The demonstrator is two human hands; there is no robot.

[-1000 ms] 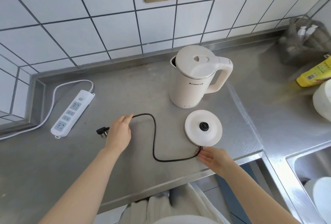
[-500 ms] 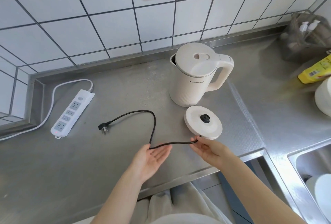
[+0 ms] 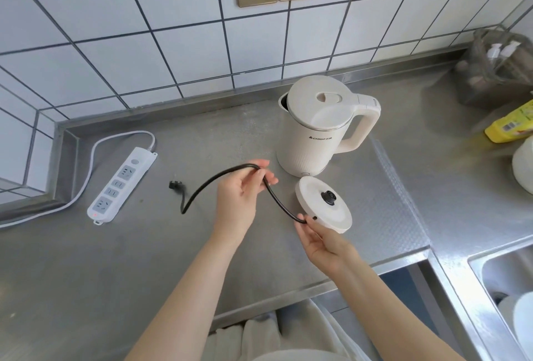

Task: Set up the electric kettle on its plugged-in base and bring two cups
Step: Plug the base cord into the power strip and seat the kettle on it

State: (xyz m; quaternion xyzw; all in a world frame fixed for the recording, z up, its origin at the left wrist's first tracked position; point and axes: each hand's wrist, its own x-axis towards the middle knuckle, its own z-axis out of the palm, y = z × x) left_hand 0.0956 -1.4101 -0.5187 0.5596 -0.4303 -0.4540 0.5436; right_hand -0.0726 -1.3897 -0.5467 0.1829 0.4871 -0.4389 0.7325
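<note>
**Cord in hand, nothing plugged in**

Cord (image 3: 277, 199) pinched in left hand (image 3: 238, 205) fingers; right hand (image 3: 323, 241) fingers tipping up base (image 3: 324, 206). Plug (image 3: 174, 185) loose left of fingers, short of power strip (image 3: 122, 177). Kettle (image 3: 318, 127) just beyond, off base. Still to do: plugging in, seating, cups.

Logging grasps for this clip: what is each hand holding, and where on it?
Left hand pinches the black cord mid-length. Right hand holds the same cord where it meets the base.
</note>
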